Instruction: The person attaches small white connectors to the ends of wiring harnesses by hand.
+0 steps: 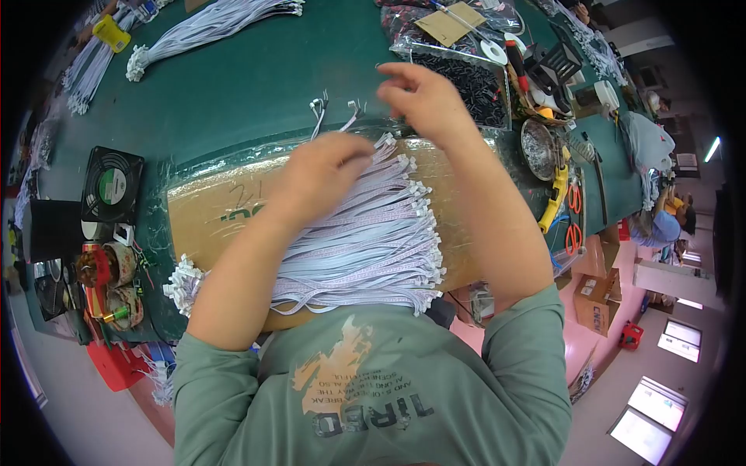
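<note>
A wide bundle of flat white ribbon cables [350,248] with small white connectors lies across a cardboard sheet [210,194] in front of me. Over its far left part is my left hand [326,171], smeared by motion, so its fingers cannot be read. Farther off and to the right, my right hand [423,101] hangs above the table with its fingers apart and nothing visible in them. It is beside a clear tray of small black parts [466,85]. Two short cable ends [318,113] lie on the green table beyond my left hand.
A black fan [113,185] stands at the left. On the right are a metal bowl [538,147], a yellow-handled tool [555,198] and orange-handled scissors [573,237]. Another cable bundle [210,31] lies at the far left. A person [660,225] sits off to the right.
</note>
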`<state>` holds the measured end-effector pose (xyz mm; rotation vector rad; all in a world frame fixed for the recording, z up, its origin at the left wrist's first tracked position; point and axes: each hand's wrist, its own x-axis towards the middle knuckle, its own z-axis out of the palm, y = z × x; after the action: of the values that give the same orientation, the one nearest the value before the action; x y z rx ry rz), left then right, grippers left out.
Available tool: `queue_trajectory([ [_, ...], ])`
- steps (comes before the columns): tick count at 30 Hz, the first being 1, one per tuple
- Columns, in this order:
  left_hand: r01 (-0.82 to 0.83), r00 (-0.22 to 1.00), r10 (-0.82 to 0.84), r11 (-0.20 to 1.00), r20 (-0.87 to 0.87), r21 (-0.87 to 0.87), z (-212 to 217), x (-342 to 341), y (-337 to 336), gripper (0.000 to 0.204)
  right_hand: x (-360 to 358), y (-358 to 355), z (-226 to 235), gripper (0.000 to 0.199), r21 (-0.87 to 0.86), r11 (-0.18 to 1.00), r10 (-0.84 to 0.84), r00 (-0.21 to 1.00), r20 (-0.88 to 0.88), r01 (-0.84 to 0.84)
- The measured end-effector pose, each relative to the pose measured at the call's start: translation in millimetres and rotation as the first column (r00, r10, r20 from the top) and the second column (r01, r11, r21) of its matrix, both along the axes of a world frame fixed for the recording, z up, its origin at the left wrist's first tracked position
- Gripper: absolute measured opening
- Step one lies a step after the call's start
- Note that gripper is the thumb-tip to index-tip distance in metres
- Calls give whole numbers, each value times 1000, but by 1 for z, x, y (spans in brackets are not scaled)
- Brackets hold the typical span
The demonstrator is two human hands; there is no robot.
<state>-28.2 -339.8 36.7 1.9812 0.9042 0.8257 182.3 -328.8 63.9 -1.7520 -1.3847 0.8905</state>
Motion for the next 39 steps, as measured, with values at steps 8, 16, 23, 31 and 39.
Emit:
queue_trajectory([
  [8, 29, 906, 27, 992, -423, 123, -10, 5, 3, 18, 46, -1, 2, 36, 3, 997, -53, 626, 778, 80],
  [16, 75, 868, 63, 964, -492, 255, -24, 6, 6, 21, 49, 0, -4, 24, -30, 997, -16, 596, 803, 68],
  [23, -46, 998, 39, 983, -39, -175, -15, 3, 7, 27, 57, -8, -6, 21, 144, 988, -151, 636, 757, 63],
  [31, 82, 954, 112, 793, 277, -604, 6, 5, 6, 18, 48, -20, -8, 24, 448, 894, -336, 640, 691, -15],
  [39, 249, 866, 158, 686, 474, -683, 0, 1, 9, 14, 3, -39, 19, 31, 91, 969, 241, 964, -115, -231],
])
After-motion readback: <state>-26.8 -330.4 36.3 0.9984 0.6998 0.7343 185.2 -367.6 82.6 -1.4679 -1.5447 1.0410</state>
